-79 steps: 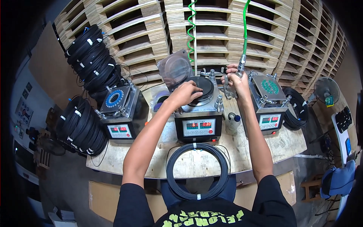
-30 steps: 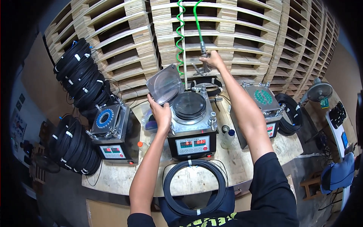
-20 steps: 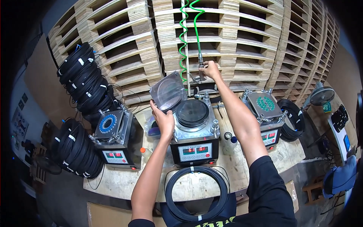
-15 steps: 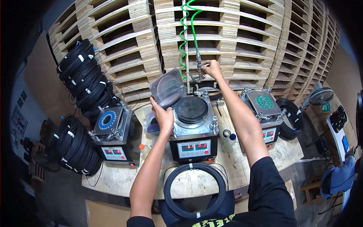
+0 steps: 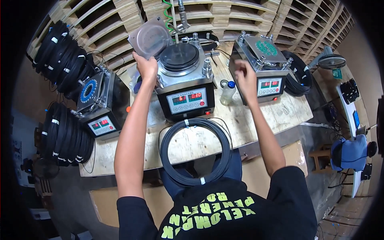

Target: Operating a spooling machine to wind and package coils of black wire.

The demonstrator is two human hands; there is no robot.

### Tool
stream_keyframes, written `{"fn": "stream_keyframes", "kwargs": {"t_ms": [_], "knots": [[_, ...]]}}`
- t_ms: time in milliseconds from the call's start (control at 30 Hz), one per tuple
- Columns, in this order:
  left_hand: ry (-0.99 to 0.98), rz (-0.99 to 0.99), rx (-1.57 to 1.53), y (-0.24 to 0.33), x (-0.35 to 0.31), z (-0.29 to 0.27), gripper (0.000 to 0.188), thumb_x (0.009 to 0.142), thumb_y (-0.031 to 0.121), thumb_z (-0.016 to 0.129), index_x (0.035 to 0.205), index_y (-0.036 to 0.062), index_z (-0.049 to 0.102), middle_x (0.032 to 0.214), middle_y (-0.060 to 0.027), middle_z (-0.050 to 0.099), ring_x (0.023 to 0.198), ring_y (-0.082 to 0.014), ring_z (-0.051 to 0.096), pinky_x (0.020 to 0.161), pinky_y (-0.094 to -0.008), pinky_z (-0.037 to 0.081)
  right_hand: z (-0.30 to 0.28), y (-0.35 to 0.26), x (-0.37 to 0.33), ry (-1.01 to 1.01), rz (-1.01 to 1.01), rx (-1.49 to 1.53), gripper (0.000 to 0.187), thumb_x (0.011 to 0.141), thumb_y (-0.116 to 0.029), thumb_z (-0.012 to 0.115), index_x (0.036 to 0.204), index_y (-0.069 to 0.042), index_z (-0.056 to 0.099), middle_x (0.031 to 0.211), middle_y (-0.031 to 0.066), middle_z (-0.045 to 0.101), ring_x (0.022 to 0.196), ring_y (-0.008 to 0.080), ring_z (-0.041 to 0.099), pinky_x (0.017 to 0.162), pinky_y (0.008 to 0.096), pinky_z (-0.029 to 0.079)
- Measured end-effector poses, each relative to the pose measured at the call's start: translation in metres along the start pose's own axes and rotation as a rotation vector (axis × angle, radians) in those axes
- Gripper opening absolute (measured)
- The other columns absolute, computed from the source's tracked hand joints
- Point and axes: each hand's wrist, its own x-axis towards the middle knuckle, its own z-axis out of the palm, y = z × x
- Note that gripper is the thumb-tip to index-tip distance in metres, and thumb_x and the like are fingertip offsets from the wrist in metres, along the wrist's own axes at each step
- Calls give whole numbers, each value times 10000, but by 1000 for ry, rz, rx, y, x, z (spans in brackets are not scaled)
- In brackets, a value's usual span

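Note:
My left hand (image 5: pixel 147 67) grips the lower edge of a square metal plate (image 5: pixel 149 39), tilted up at the back left of the middle machine. That middle polishing machine (image 5: pixel 164 90) has a round black pad (image 5: pixel 179 56) on top, uncovered, with corner clamp posts around it. My right hand (image 5: pixel 247 80) is in the air between the clear bottle with a blue cap (image 5: pixel 228 95) and the right machine (image 5: pixel 262 74). Its fingers are loosely bent and apart, and nothing shows in them. An air gun (image 5: pixel 183 21) hangs behind the middle machine, untouched.
The left machine (image 5: pixel 106 114) carries a ring of blue pieces; the right one carries green pieces. A black cable coil (image 5: pixel 168 160) overhangs the table's front edge (image 5: pixel 256 134). More coils (image 5: pixel 64 60) are stacked at left. Wooden pallets (image 5: pixel 232 16) stand behind, and a fan (image 5: pixel 332 61) at right.
My right hand has let go of the air gun and come down and toward me, near the bottle. My left hand still holds the plate. The view has shifted downward.

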Motion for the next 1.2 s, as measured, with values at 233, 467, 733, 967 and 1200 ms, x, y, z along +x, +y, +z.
{"fn": "stream_keyframes", "kwargs": {"t_ms": [233, 467, 733, 967, 1200], "knots": [[12, 8, -41, -3, -2, -11, 793, 823, -10, 533, 1534, -33, 181, 1409, -338, 479, 1321, -441, 486, 1119, -435, 368, 15, 79, -102, -103, 154, -136, 713, 741, -94, 831, 1347, -44, 458, 1238, 196, 599, 1125, 351, 591, 976, 412, 472], [34, 24, -72, -11, -2, 0, 772, 835, -20, 551, 1525, -41, 207, 1487, -315, 376, 1385, -440, 377, 1161, -442, 311, 12, 21, -1, -100, 107, 221, 622, 749, -169, 876, 1195, -2, 475, 1137, 142, 602, 1071, 241, 613, 948, 352, 483], [6, 3, -131, -4, -1, 4, 754, 848, -29, 516, 1524, -55, 183, 1470, -323, 371, 1380, -431, 377, 1167, -439, 301, 26, -117, 140, -729, -415, -416, 622, 740, -229, 861, 1285, -90, 595, 1092, 165, 704, 987, 300, 688, 856, 427, 543], [29, -22, -113, -2, -5, -2, 760, 847, -28, 527, 1526, -26, 187, 1413, -324, 403, 1329, -441, 419, 1133, -451, 334, 81, -161, 142, -1016, -643, -1122, 643, 688, -290, 871, 1285, -185, 656, 932, 151, 732, 886, 359, 707, 745, 458, 569], [39, -19, -103, -2, -7, -2, 756, 839, -33, 524, 1519, -29, 194, 1379, -333, 424, 1294, -452, 444, 1113, -462, 352, 105, -177, 134, -1046, -816, -1180, 408, 649, -238, 879, 1004, -104, 728, 880, 125, 730, 882, 319, 720, 720, 432, 582]]}}
